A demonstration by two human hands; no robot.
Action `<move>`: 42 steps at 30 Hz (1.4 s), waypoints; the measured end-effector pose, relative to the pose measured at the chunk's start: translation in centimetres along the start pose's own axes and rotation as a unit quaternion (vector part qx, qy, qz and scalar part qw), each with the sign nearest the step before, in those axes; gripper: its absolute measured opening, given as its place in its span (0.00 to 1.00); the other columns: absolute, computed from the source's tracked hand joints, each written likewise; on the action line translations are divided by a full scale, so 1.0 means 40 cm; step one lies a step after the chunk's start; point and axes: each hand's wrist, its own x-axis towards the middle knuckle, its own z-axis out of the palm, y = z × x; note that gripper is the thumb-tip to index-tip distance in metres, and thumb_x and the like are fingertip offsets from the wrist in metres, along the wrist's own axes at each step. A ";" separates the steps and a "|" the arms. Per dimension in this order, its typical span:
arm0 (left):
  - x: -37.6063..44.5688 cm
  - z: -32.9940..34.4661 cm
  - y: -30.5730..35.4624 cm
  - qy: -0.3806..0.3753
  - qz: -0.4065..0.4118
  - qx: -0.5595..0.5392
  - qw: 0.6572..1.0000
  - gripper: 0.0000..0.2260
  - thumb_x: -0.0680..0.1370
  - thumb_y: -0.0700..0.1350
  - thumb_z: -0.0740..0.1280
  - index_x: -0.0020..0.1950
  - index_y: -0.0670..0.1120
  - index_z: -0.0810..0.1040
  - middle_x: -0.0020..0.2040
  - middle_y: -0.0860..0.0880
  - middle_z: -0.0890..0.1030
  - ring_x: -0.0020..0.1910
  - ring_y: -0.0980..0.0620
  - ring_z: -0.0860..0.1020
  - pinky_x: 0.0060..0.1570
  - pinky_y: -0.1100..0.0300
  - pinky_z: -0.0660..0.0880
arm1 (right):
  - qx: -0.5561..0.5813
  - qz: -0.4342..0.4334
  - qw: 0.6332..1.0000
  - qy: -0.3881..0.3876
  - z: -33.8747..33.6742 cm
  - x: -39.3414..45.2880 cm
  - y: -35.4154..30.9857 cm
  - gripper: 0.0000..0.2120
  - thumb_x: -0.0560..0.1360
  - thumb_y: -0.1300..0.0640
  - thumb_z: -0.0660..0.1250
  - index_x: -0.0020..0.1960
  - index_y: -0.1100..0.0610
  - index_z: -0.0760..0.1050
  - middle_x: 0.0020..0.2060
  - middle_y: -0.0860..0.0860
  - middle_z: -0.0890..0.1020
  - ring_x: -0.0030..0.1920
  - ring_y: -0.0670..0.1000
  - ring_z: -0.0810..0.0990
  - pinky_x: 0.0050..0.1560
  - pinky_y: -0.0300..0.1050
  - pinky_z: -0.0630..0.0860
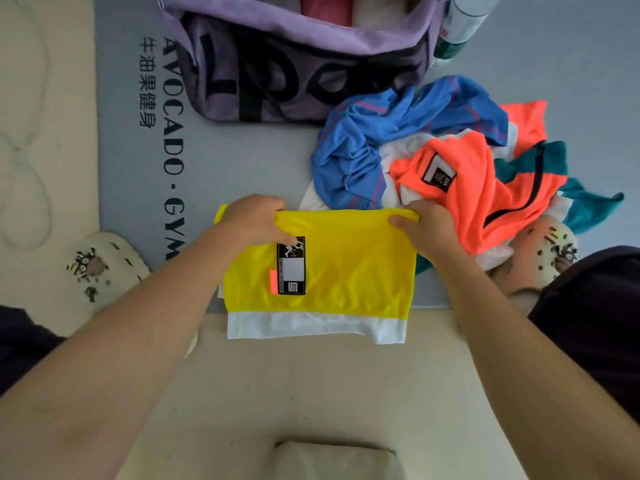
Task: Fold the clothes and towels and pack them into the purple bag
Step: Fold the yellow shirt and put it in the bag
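The yellow garment (322,268) lies folded into a flat rectangle in the near middle of the scene, half on the grey mat (242,161) and half on the pale floor (311,393). It has a white band (315,328) along its near edge and a black label (291,266) with a small orange tab on its left part. The left hand (254,220) grips the far left corner of the garment, with the fingers closed over the folded edge and the thumb lying on top of the cloth near the label. The right hand (427,226) is clamped on the far right corner in the same way, thumb on top, fingers under the edge. The far edge is stretched straight between the two hands.

Just beyond and to the right of the garment is a loose pile of unfolded clothes: a blue piece (374,147) with thin pink lines, an orange piece (485,188) with a black label, some white cloth, and a teal piece (588,206) at the right side. The right hand touches the orange piece.

Farther away, at the top of the scene, the purple bag (311,57) stands open on the mat, with black letters on its side. Pink and white cloth shows inside it. A bottle (464,19) sits in its right side pocket.

A white clog (104,268) is at the left edge of the mat and another clog (540,251) is at the right, beside the pile.
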 end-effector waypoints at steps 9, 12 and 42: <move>-0.059 0.049 -0.100 -0.057 -0.046 -0.184 0.980 0.13 0.72 0.60 0.73 0.43 0.51 0.78 0.41 0.51 0.79 0.41 0.52 0.78 0.38 0.58 0.72 | -0.202 -0.192 0.956 0.091 0.101 -0.083 -0.210 0.15 0.73 0.50 0.70 0.53 0.59 0.74 0.49 0.56 0.77 0.51 0.60 0.74 0.49 0.54 0.68; -0.087 0.065 -0.141 0.143 -0.108 -0.250 0.952 0.15 0.72 0.59 0.72 0.38 0.49 0.75 0.36 0.52 0.75 0.36 0.52 0.74 0.34 0.57 0.66 | -0.171 -0.226 0.959 -0.026 0.151 -0.060 -0.273 0.18 0.75 0.48 0.69 0.59 0.57 0.74 0.53 0.54 0.78 0.56 0.58 0.74 0.55 0.53 0.67; -0.159 0.173 -0.173 0.205 -0.196 -0.395 0.874 0.17 0.70 0.60 0.73 0.36 0.48 0.75 0.32 0.52 0.76 0.30 0.54 0.73 0.30 0.59 0.66 | -0.256 -0.038 0.965 -0.036 0.056 -0.028 -0.099 0.26 0.71 0.40 0.71 0.60 0.57 0.75 0.49 0.59 0.82 0.54 0.61 0.78 0.52 0.53 0.68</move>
